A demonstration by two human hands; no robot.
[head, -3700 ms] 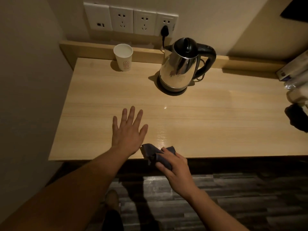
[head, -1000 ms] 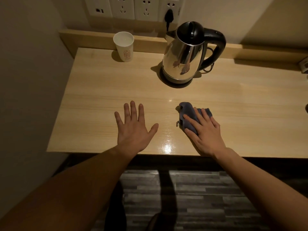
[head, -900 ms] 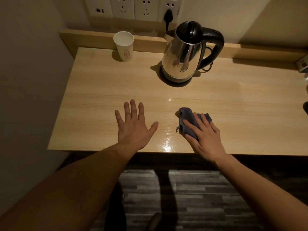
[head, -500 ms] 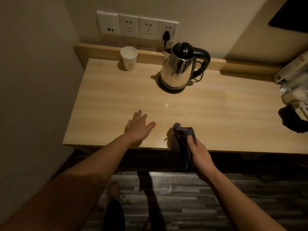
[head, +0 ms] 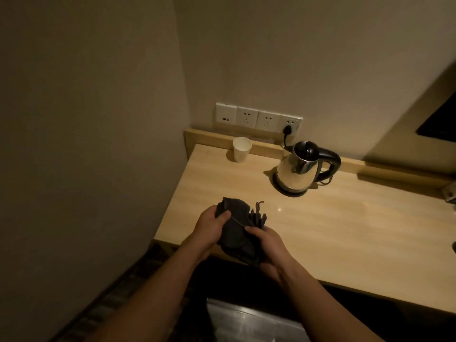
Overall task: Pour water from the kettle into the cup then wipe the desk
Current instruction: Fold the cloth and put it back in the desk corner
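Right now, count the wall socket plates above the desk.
4, in one row on the wall behind the desk: far-left plate, second, third, and fourth, holding a black plug.

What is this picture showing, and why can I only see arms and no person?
The camera sits on the person's head and looks down, so you see what they see: their own two arms and no face. There is no machine here, just bare hands. The left hand and the right hand both hold a dark cloth, bunched up just above the near edge of a wooden desk. At the back of the desk stands a white paper cup. To its right a shiny kettle with a black lid and handle sits on its base. A black plug is in the white wall sockets behind it. Whether the cup has water in it cannot be seen from here.
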